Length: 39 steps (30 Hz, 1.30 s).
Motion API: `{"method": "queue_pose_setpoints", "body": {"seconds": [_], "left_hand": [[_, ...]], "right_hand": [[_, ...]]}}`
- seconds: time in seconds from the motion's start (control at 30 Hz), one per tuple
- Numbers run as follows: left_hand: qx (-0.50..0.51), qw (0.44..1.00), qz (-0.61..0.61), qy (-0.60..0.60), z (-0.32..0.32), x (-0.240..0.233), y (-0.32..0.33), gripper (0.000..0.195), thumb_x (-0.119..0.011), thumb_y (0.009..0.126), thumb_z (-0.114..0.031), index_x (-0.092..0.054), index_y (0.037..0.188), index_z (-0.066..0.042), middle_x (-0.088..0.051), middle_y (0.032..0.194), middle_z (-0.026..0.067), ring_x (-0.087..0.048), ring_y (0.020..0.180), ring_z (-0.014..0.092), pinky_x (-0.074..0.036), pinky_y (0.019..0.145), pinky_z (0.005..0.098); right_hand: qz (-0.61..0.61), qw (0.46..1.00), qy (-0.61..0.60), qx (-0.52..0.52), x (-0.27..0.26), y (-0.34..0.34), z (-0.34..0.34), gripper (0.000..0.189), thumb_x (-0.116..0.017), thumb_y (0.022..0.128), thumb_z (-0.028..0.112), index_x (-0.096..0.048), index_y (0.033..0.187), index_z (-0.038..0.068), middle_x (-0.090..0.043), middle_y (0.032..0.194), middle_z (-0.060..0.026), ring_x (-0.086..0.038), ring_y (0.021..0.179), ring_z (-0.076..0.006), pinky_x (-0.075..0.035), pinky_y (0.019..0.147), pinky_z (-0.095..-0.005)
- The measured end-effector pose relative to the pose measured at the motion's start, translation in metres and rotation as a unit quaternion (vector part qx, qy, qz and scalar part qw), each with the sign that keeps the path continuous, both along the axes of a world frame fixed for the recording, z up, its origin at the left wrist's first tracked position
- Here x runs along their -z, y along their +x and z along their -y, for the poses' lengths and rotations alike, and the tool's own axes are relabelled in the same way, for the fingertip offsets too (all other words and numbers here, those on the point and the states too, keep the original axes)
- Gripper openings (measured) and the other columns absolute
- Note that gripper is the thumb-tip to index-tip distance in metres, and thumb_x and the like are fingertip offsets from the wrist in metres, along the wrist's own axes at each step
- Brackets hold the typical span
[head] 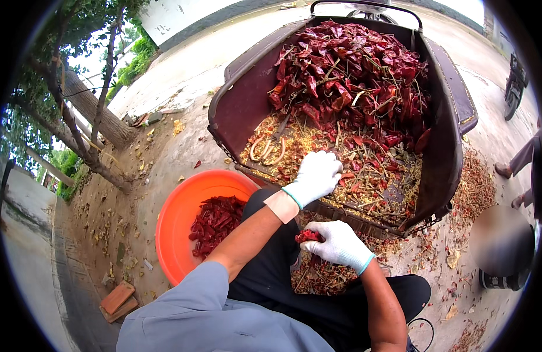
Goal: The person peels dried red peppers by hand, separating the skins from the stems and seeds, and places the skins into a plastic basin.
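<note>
Both my hands wear white knit gloves. My left hand [317, 178] is over the near edge of a dark cart bed [240, 94], its fingers curled down beside a red pepper piece; its grip is hidden. Below it and to the right, my right hand [339, 244] holds dried red pepper pieces [309, 236] between thumb and fingers. A large heap of dried red chili peppers [350, 75] fills the back of the bed. Scissors [271, 147] with pale looped handles lie on scattered seeds at its left. An orange plastic basin [169, 229] at my left contains red pepper pieces [216, 222].
Stems and seed debris [319, 277] lie below the cart, with more [473, 185] at its right. Bricks [119, 301] rest on the ground at lower left, near trees [95, 110]. Another person's legs [519, 160] and a parked two-wheeler [515, 86] are at the right.
</note>
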State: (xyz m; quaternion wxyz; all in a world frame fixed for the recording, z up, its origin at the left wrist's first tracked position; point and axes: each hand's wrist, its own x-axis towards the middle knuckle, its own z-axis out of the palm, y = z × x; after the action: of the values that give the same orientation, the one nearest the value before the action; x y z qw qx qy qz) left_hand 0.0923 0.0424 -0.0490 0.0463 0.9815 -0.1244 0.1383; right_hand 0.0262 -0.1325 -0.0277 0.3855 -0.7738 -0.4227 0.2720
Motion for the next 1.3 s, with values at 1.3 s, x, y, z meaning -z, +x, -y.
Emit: {"method": "queue_pose_setpoints", "body": {"seconds": [1.3], "left_hand": [[0.067, 0.996, -0.06, 0.01, 0.023, 0.006, 0.02, 0.017, -0.07, 0.084, -0.029, -0.075, 0.094, -0.016, -0.067, 0.088, 0.0054, -0.067, 0.092, 0.027, -0.053, 0.079, 0.0406]], "right_hand": [[0.007, 0.999, 0.003, 0.044, -0.001, -0.001, 0.024, 0.033, -0.072, 0.084, 0.04, -0.07, 0.1, 0.011, -0.071, 0.084, -0.017, -0.069, 0.085, -0.0377, -0.053, 0.076, -0.0465]]}}
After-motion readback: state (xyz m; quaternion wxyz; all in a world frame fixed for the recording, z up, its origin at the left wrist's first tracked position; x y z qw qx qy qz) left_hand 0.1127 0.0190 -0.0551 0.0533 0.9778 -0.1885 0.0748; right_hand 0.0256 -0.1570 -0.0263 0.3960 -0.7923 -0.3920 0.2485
